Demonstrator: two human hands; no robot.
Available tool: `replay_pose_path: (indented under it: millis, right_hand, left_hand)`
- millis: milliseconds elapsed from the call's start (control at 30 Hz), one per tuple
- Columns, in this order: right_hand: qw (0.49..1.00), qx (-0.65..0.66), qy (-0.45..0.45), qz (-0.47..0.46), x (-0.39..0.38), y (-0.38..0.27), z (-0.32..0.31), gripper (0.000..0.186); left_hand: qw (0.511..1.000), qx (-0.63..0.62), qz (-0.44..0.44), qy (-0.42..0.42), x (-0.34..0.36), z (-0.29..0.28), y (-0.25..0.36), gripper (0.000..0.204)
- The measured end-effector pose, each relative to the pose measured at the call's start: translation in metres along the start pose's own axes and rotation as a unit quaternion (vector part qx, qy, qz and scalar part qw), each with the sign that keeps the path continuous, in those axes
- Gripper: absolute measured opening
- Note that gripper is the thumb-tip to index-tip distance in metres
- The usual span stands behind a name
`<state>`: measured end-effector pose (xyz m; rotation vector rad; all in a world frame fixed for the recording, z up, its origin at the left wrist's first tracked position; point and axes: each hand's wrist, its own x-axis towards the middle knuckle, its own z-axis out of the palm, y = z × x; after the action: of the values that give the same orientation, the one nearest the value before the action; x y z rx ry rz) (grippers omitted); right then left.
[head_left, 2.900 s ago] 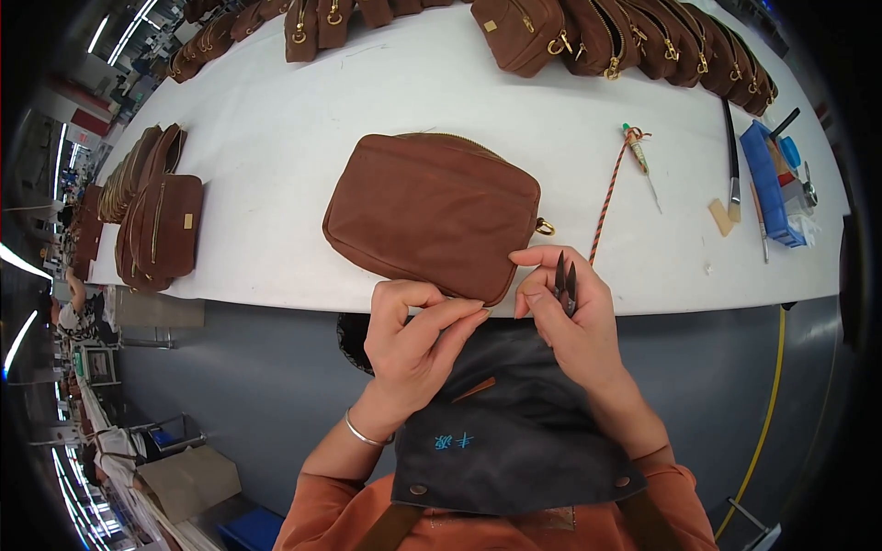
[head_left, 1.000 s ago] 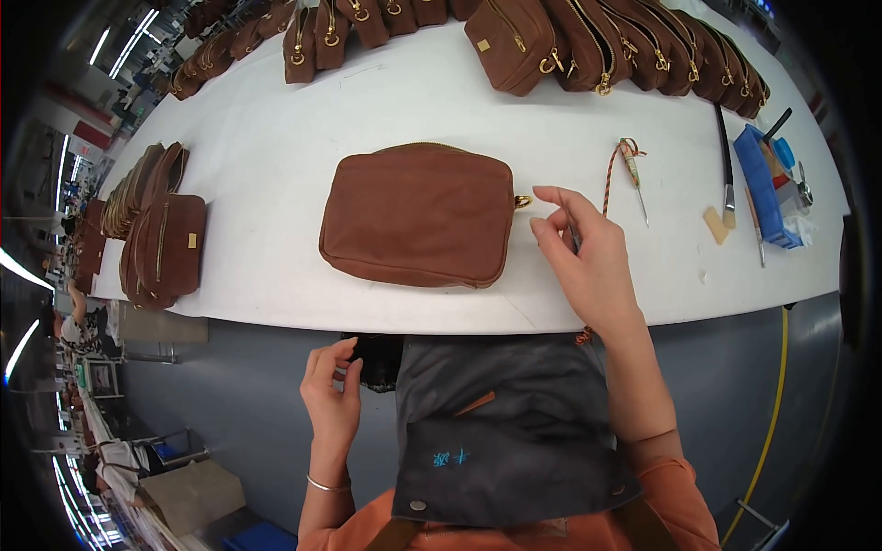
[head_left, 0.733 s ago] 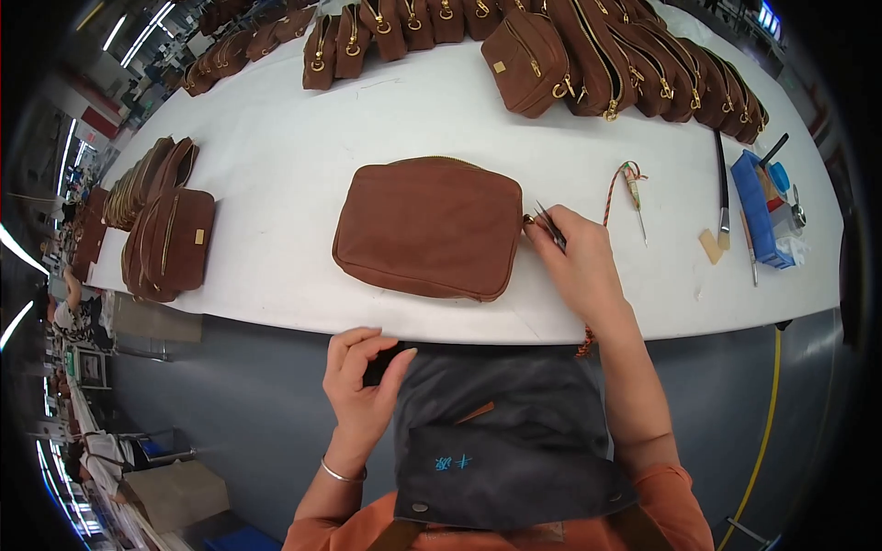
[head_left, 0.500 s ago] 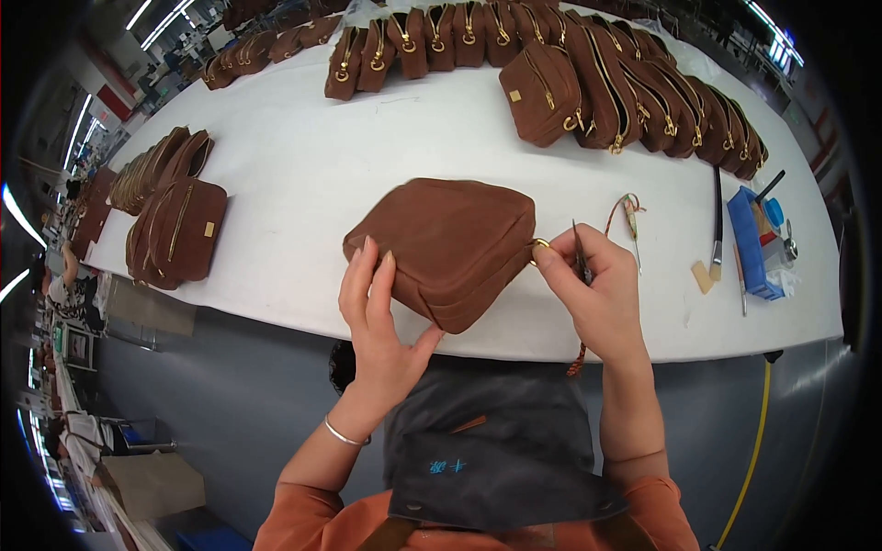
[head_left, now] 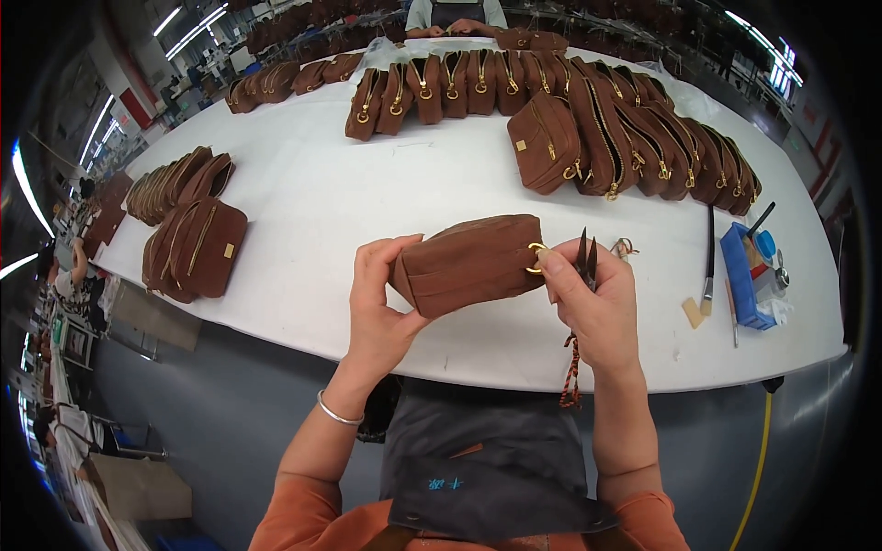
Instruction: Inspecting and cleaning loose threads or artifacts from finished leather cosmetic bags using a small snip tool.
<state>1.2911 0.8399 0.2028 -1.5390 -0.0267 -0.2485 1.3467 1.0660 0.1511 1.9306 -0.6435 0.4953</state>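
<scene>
A brown zip pouch [head_left: 473, 266] is held above the white table, tilted so that a seamed narrow side faces me. My left hand [head_left: 381, 308] grips its left end, fingers behind and thumb below. At the other end, my right hand [head_left: 597, 308] pinches a gold ring [head_left: 534, 260] fixed to the pouch. The same hand also holds dark thread snips [head_left: 586, 257], blades pointing up and slightly apart. A red and black braided cord [head_left: 571, 372] dangles beneath that hand. The pouch's zip is hidden.
Rows of brown pouches [head_left: 480, 83] line the far side; more pouches [head_left: 634, 138] stand far right, others [head_left: 195, 248] left. At right lie a brush [head_left: 708, 266], a tan scraper-like piece [head_left: 692, 313] and a blue tray [head_left: 746, 275]. Across the table sits a person [head_left: 455, 16].
The pouch has been lifted and turned from its broad face to its narrow side. My left hand has shifted up to its end. More of the table's far side shows.
</scene>
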Motion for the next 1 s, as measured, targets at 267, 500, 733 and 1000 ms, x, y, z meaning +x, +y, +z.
replay_pose_path:
  millis: [267, 500, 733, 1000]
  right_hand:
    - [0.997, 0.043, 0.011, -0.069, 0.000, 0.002, 0.006, 0.020]
    - [0.998, 0.024, 0.031, -0.054, -0.006, 0.021, 0.010, 0.025]
    - [0.999, -0.002, 0.037, -0.032, -0.018, 0.043, 0.015, 0.025]
    - [0.996, -0.036, 0.077, 0.012, -0.022, 0.071, 0.010, 0.026]
  left_hand:
    - [0.984, -0.160, -0.076, 0.024, 0.002, 0.006, -0.001, 0.064]
    - [0.914, -0.356, -0.185, 0.057, 0.004, 0.010, 0.010, 0.050]
    - [0.905, -0.361, -0.211, 0.080, 0.002, 0.015, 0.005, 0.052]
    - [0.881, -0.397, -0.246, 0.081, 0.001, 0.018, 0.000, 0.054]
